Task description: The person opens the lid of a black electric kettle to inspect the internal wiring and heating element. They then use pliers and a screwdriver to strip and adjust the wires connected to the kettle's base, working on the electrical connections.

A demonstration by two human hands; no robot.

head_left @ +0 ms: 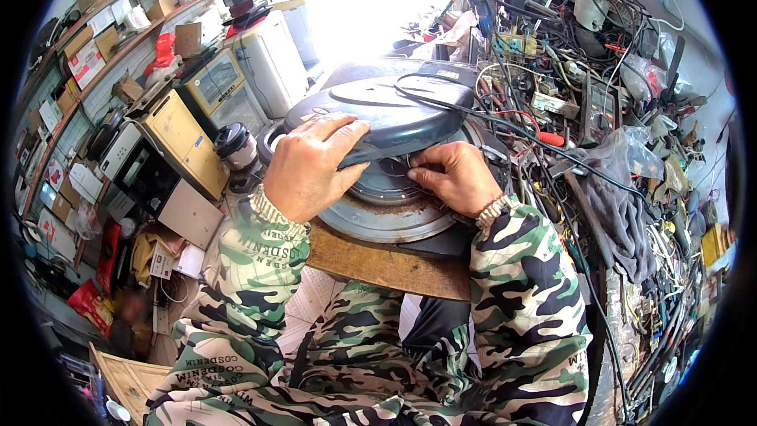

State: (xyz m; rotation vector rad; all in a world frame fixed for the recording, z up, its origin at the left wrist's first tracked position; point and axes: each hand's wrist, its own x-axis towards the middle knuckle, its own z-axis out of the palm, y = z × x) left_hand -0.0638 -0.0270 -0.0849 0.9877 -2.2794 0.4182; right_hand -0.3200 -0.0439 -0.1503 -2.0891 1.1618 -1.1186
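My left hand (315, 166) grips the near-left edge of a dark, glossy oval cover (414, 118), with the fingers on top and the thumb below the rim. The cover is tilted, its near edge raised above a round grey metal pan (378, 225) with rusty brown stains. Under the raised edge, my right hand (457, 177) pinches thumb and forefinger together near the middle of the pan. What lies between those fingertips is too small to make out. A black power cord (505, 122) runs across the cover toward the right.
The pan rests at a worn wooden board edge (386, 264) in front of me. To the right rises a heap of cables, tools and parts, with a grey cloth (615, 205) on it. A dark-lidded jar-like appliance (235, 146), cabinets and loaded shelves (102, 63) line the left.
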